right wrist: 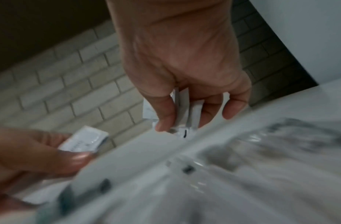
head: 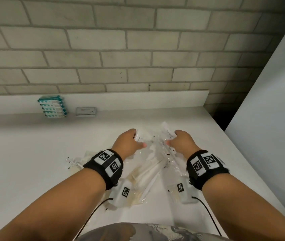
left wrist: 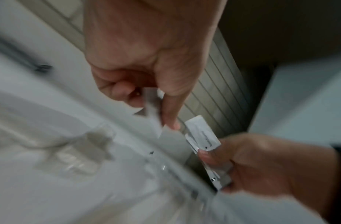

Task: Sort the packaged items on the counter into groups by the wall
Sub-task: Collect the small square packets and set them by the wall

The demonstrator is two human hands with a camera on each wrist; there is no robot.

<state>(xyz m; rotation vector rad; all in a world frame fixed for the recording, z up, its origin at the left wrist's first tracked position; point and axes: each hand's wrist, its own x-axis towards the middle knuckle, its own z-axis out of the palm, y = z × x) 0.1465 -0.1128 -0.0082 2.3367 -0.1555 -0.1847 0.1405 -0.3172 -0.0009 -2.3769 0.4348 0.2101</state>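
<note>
Head view, nearest first: my two forearms reach out over the white counter (head: 25, 153), each with a black wristband (head: 106, 166). Under and between them lies a loose heap of clear packets (head: 147, 173), overlapping, their contents pale and long.

Left hand (head: 129, 143): fingers curled round a few slim white packets (head: 139, 136), thumb out toward the heap. The left wrist view is blurred but shows the same pinch. Right hand (head: 180, 141): fingers and thumb closed on its own bundle of white packets (head: 168, 132); the right wrist view shows several thin ones fanned between the fingers (right wrist: 165, 112).

Judgement: both hands are lifting like items out of the heap, bound for the wall. To do this well, I should square each bundle before moving so none slips, and lift clear of the slippery film below so it is not dragged along.

Further back, against the low ledge under the brick wall (head: 138, 40), two groups already stand: a stack of teal-and-white packs (head: 53, 108) and, just beside it, a flat white box (head: 86, 111).

Room: bare counter runs right of the box along the ledge. The counter's right edge slants close by my right wrist, with a dark gap and a white panel (head: 268, 101) beyond; packets near it could slide off.
</note>
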